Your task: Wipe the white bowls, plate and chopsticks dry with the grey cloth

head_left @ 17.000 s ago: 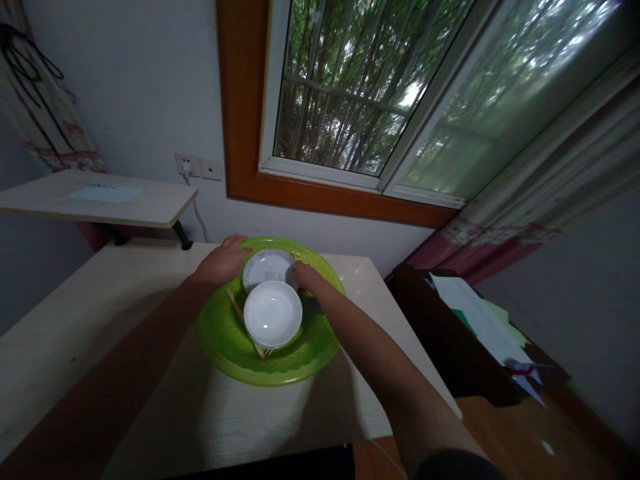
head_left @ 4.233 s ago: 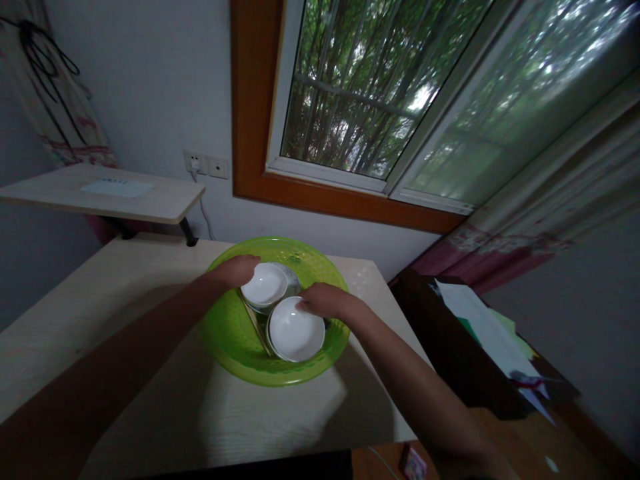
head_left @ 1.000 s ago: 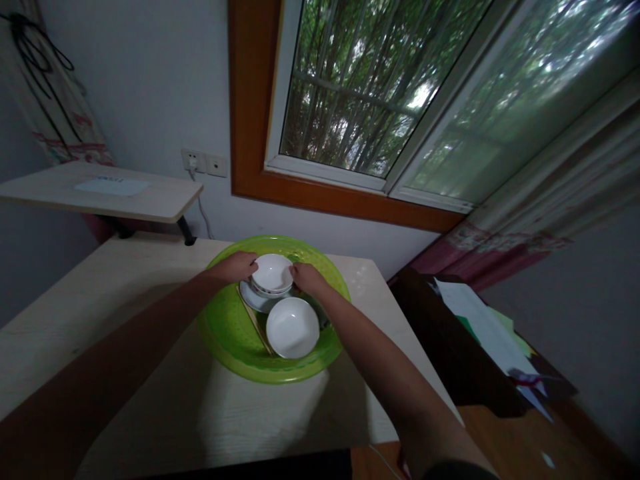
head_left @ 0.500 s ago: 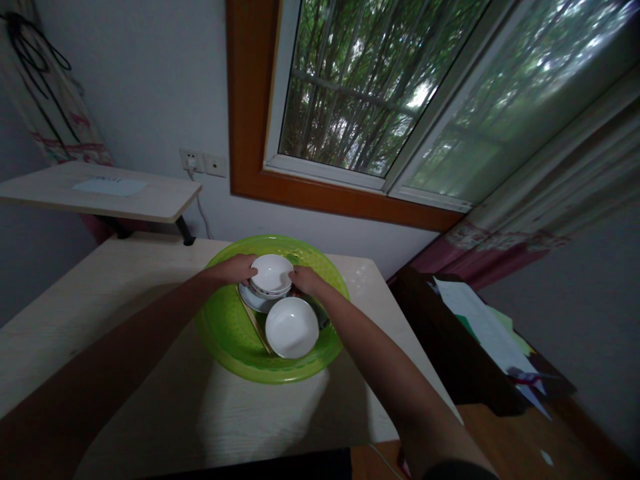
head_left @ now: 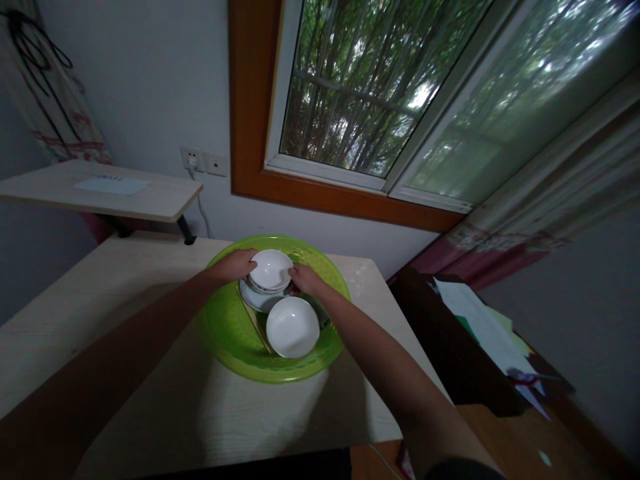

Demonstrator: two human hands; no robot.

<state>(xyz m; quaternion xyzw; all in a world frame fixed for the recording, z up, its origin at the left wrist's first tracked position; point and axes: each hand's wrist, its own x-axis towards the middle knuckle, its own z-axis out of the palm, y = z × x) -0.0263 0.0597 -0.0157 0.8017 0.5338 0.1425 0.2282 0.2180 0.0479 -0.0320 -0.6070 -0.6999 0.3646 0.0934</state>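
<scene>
Between my hands is a small stack of white bowls [head_left: 271, 269], over a white plate [head_left: 255, 300] inside a round green basin [head_left: 220, 347]. My left hand [head_left: 239, 264] grips the stack's left rim, thumb on the edge. On the opposite rim my right hand [head_left: 304, 278] is closed the same way; its lower fingers are partly hidden. Nearer to me in the basin sits a larger white bowl [head_left: 293, 327]. Chopsticks [head_left: 256, 325] lie slanted to its left. Something dark beside the larger bowl is mostly covered by my right forearm.
The basin stands on a pale wooden desk [head_left: 240, 427]. A raised shelf [head_left: 165, 203] with a paper sheet [head_left: 113, 185] is at the left. Behind are a wall socket [head_left: 204, 162] and a window. Papers [head_left: 485, 320] lie on dark furniture at the right.
The stack of bowls has shifted slightly up and away from me, with both hands on it. More of the plate beneath shows. The larger bowl and chopsticks stay put.
</scene>
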